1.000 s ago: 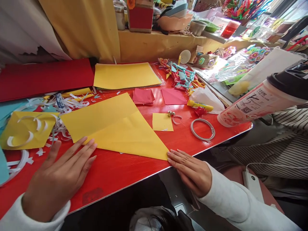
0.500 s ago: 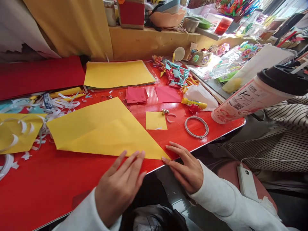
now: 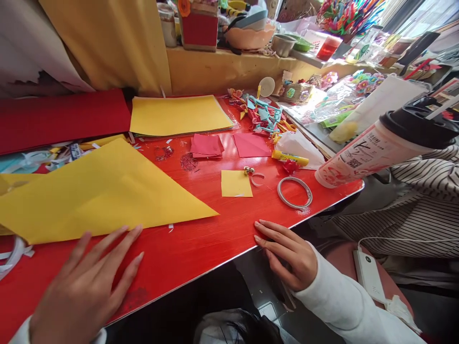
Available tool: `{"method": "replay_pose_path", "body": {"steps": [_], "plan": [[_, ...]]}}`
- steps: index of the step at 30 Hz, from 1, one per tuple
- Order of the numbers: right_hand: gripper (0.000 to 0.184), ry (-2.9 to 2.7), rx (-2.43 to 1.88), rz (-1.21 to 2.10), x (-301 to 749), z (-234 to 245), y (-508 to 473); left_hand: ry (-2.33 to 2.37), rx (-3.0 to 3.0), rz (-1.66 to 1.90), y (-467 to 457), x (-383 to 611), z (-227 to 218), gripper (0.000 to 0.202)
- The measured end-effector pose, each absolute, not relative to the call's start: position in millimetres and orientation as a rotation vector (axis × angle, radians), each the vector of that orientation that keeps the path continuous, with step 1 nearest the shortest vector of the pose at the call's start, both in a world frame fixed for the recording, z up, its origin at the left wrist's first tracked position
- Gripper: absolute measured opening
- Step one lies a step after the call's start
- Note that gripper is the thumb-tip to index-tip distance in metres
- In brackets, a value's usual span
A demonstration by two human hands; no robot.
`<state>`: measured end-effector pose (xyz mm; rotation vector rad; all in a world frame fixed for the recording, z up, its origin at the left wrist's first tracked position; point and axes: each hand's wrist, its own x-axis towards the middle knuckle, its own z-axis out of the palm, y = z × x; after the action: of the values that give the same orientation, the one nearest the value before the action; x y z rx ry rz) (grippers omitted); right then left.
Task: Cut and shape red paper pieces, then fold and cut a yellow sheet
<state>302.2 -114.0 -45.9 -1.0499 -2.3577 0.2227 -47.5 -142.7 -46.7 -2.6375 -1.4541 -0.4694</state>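
Note:
A large folded sheet of yellow paper (image 3: 107, 191) lies on the left half of the red table (image 3: 201, 248), its sharp corner pointing right. My left hand (image 3: 93, 277) is open, fingers spread, with the fingertips touching the sheet's near edge. Fingers stretched out, my right hand (image 3: 287, 251) rests open at the table's front edge, apart from the sheet and holding nothing. Beyond the right hand lie a roll of tape (image 3: 294, 192) and a small yellow paper square (image 3: 236, 183) with little bells (image 3: 248, 170) at its corner.
Red paper squares (image 3: 207, 145), a stack of yellow paper (image 3: 181, 114) and a heap of folded paper pieces (image 3: 263, 112) lie farther back. A glue stick (image 3: 289, 157) and a tall drink cup (image 3: 380, 143) stand or lie right. A person in striped clothing (image 3: 405, 215) sits beyond.
The large yellow sheet has slid left, together with my left hand, now covering paper scraps there. My right hand has come off the sheet's corner and rests on the table edge.

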Motion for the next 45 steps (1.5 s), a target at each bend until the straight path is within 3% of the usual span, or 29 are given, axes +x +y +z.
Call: {"method": "replay_pose_path", "body": {"steps": [4, 8, 12, 20, 30, 36, 45], "plan": [[0.021, -2.342, -1.042, 0.09, 288, -36, -107, -1.35, -2.565, -0.301, -143, -50, -39, 0.042], [0.036, -2.327, -0.961, 0.016, 242, -30, -104, -1.154, -2.62, -0.265, -142, -41, -33, 0.043], [0.036, -2.408, -0.86, -0.097, 191, -38, -98, -1.25, -2.676, -0.403, -145, -36, -37, 0.04], [0.02, -2.378, -0.681, -0.269, 177, -31, -82, -1.404, -2.609, -0.575, -146, -35, -40, 0.037], [0.021, -2.262, -0.744, -0.32, 160, -24, -83, -1.225, -2.463, -0.502, -136, -7, -41, 0.032], [0.024, -2.254, -0.699, -0.381, 188, -18, -82, -1.487, -2.349, -0.617, -143, -14, -34, 0.025], [0.034, -2.132, -0.844, -0.636, 246, 10, -62, -1.858, -2.08, -0.666, -156, -49, -26, 0.039]]}}
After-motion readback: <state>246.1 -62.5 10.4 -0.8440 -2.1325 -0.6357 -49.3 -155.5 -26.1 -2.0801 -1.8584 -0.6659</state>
